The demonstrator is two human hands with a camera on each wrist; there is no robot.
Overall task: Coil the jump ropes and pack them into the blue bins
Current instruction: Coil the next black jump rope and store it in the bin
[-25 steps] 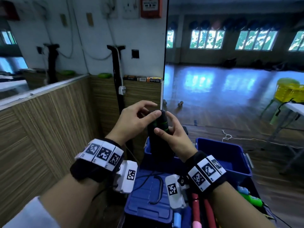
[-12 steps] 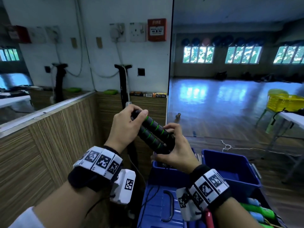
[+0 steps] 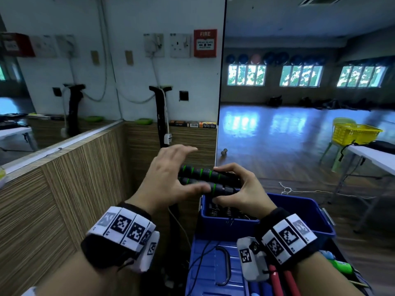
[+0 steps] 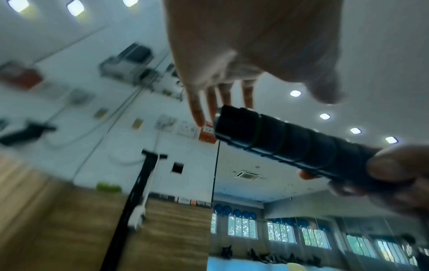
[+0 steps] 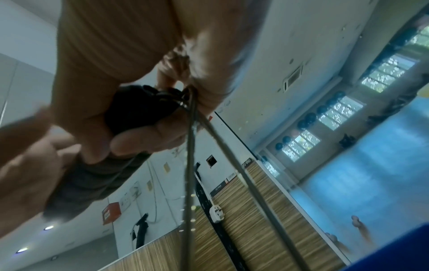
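Note:
Two black jump rope handles with green rings (image 3: 210, 180) lie side by side, level, above the near blue bin (image 3: 226, 226). My right hand (image 3: 239, 190) grips their right ends, and thin grey rope strands (image 5: 192, 165) hang down from that grip. My left hand (image 3: 173, 178) hovers over the handles' left ends with its fingers (image 4: 199, 108) spread and straight, holding nothing. The handle (image 4: 290, 144) juts out free past the left fingertips in the left wrist view. Dark coiled ropes (image 3: 224, 211) lie inside the near bin.
A second blue bin (image 3: 307, 212) stands to the right of the first. A blue lid with a metal handle (image 3: 215, 265) lies in front. Red and green handles (image 3: 284, 278) lie at the lower right. A wood-panelled wall (image 3: 74, 189) runs along the left. A white table (image 3: 376, 159) stands right.
The handles have swung from a slant to level and come lower, over the bin. My left hand has let go of them and opened; the right hand still holds them.

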